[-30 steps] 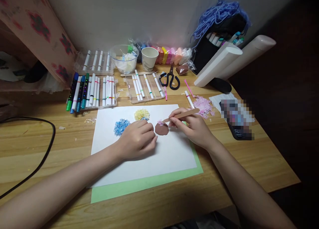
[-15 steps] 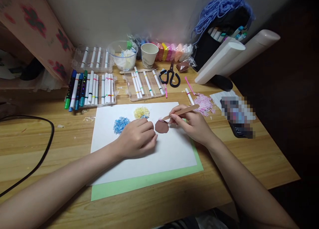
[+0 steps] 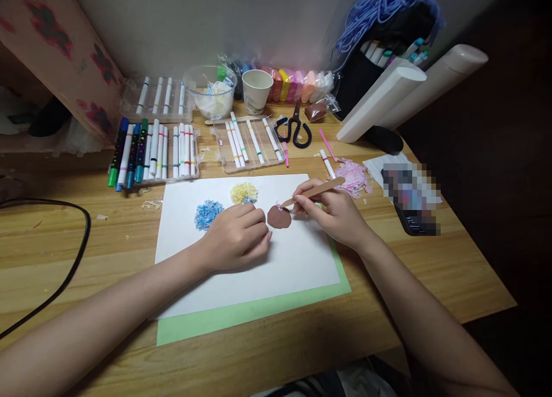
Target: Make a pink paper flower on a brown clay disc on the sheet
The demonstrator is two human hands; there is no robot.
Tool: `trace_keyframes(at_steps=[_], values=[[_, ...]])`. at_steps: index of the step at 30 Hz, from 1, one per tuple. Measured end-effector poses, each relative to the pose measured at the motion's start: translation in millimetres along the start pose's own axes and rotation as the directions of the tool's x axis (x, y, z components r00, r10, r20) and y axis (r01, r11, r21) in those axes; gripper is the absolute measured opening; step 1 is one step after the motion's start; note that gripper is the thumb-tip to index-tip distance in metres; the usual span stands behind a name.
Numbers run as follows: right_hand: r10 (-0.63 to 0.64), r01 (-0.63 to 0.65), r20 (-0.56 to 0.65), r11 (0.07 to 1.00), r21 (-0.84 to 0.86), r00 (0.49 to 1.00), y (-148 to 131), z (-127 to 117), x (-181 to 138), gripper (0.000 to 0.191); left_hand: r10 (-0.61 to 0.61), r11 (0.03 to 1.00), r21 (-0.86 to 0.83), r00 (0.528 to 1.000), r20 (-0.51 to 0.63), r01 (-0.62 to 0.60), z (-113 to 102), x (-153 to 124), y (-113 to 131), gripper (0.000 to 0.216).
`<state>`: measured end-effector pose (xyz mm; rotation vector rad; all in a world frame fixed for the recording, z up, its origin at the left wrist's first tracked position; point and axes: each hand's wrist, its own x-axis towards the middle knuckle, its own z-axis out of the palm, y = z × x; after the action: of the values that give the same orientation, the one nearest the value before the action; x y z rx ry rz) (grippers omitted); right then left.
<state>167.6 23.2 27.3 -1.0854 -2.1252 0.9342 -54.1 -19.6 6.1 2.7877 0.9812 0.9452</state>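
My right hand [image 3: 334, 213] pinches a thin wooden stick [image 3: 319, 190], whose tip touches the top edge of a flat brown clay disc [image 3: 278, 217] where a tiny pink scrap sits. The disc lies on a white sheet [image 3: 284, 264] over a green sheet [image 3: 259, 313]. My left hand [image 3: 237, 239] rests on the white sheet just left of the disc, fingers curled in with nothing visible in them. A blue shredded tuft [image 3: 207, 213] and a yellow one [image 3: 244, 193] lie on the paper beyond that hand.
Trays of markers [image 3: 155, 149] [image 3: 248, 141] stand behind the paper. Further back are a clear bowl [image 3: 211, 92], a paper cup [image 3: 256, 89], packs of coloured clay [image 3: 297, 83] and black scissors [image 3: 295, 129]. Pink shreds [image 3: 353, 175] lie right. A black cable [image 3: 64, 259] curves at the left.
The view has drifted slightly, so everything sits a little higher in frame. The stick's tip stays at the disc's top edge; both hands hold nearly the same pose.
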Motion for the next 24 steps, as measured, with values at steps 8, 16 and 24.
trace_keyframes(at_steps=[8, 16, 24], values=[[0.039, -0.039, -0.013, 0.999, 0.034, 0.999, 3.5, 4.8, 2.7, 0.019, 0.009, 1.000, -0.010, 1.000, -0.002, -0.009, -0.5, 1.2, 0.6, 0.023], [0.074, -0.061, -0.113, 0.992, 0.110, 0.991, 0.8, 6.4, 3.7, 0.018, 0.010, 1.000, -0.004, 1.000, 0.001, -0.010, 0.7, 0.7, -0.2, 0.024], [0.037, -0.033, -0.074, 0.997, 0.063, 0.997, 1.4, 5.8, 1.6, 0.017, 0.009, 1.000, 0.003, 1.000, 0.008, -0.009, 0.7, 1.1, 0.3, 0.024]])
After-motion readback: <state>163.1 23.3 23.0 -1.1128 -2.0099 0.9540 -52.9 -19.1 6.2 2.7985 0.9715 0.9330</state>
